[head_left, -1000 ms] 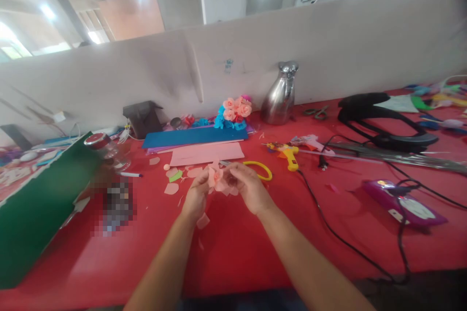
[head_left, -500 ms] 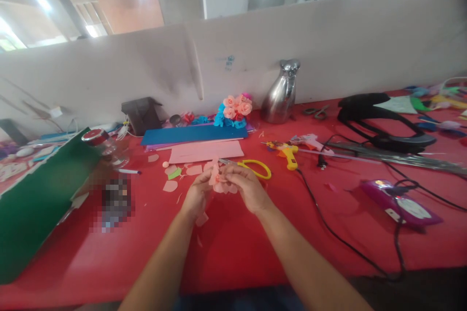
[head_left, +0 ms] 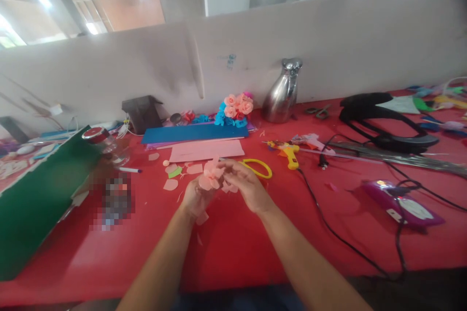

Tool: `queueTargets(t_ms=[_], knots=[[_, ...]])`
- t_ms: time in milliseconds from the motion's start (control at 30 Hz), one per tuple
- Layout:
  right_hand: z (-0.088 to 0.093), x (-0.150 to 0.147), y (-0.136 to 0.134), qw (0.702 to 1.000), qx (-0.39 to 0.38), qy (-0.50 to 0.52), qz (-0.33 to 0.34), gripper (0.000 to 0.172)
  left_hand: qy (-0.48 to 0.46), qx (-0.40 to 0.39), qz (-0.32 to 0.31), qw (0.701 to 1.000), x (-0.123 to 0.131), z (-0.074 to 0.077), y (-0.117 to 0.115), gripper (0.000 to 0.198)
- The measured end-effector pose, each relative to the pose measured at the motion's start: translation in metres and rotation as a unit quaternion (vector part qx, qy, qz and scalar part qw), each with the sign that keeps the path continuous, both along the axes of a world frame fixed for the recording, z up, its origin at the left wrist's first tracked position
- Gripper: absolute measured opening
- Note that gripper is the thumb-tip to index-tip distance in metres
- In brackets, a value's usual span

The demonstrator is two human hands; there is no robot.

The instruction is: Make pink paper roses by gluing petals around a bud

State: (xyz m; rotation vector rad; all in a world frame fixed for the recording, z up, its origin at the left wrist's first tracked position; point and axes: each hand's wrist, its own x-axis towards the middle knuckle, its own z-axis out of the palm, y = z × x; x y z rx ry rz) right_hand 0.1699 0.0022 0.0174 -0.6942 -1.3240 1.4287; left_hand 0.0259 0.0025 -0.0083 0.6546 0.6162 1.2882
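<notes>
Between my hands is a pink paper flower [head_left: 211,175] with several layered petals. My left hand [head_left: 195,197] is closed around its lower part, from below. The fingers of my right hand [head_left: 246,184] bend in at the flower's right side and appear to touch its petals. Whether they pinch one is hard to make out. Loose pink petals [head_left: 170,184] and a green piece [head_left: 175,172] lie to the left. Just behind my right hand are yellow-handled scissors [head_left: 263,169], their blades partly hidden. A pink sheet [head_left: 207,150] lies beyond the flower.
A yellow glue gun [head_left: 291,155] with a black cord lies right, near a purple power strip [head_left: 401,204]. Behind stand a bunch of pink and blue paper flowers [head_left: 239,107] and a steel jug [head_left: 282,92]. A green board [head_left: 44,204] and a jar [head_left: 105,146] are left.
The flower has turned in my hands, so its petals now face up and more of them show. My right fingers have shifted slightly to its right side.
</notes>
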Motion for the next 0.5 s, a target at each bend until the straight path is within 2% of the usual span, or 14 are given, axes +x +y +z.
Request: queueTargets(t_ms=[133,333,500], knots=[[0.0037,-0.0012,0.0,0.999,0.034,-0.023,0.007,0.013,0.019,0.006,0.012,1.0,-0.0013,-0.0044,0.0004,0.008],[0.0054,-0.0034,-0.0017,0.996,0.057,-0.066,-0.011,0.021,0.036,0.007,0.015,0.999,0.001,0.0001,0.0025,0.009],[0.0074,-0.0039,-0.0044,0.998,0.036,-0.044,-0.002,0.02,0.059,-0.001,0.042,0.997,0.0032,0.0044,0.0017,0.007]])
